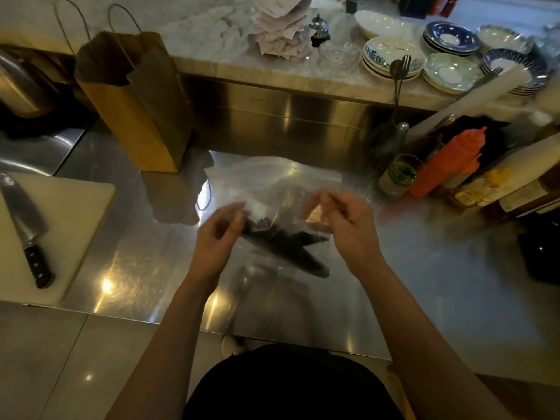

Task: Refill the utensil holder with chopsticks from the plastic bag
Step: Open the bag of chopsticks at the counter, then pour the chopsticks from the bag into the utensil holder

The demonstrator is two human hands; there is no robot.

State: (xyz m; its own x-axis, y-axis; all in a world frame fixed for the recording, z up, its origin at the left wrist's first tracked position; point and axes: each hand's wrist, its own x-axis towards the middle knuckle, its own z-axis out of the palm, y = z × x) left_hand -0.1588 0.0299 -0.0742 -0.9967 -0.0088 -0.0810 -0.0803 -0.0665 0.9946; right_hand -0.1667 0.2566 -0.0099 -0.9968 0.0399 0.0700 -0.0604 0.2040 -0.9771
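Observation:
A clear plastic bag (272, 183) lies on the steel counter (136, 253) in front of me, with a bundle of dark chopsticks (288, 244) inside it. My left hand (219, 234) pinches the bag's near left edge. My right hand (345, 222) pinches its near right edge, so the bag's mouth is held between them. The picture is blurred around the fingers. A dark utensil holder (389, 140) with a spoon and a fork sticking up stands at the back right, against the raised ledge.
A brown paper bag (133, 101) stands behind left. A white cutting board (69, 231) with a knife (27, 228) lies far left. An orange squeeze bottle (451, 162), a glass and sauce bottles crowd the right. Stacked plates (391, 59) sit on the marble ledge.

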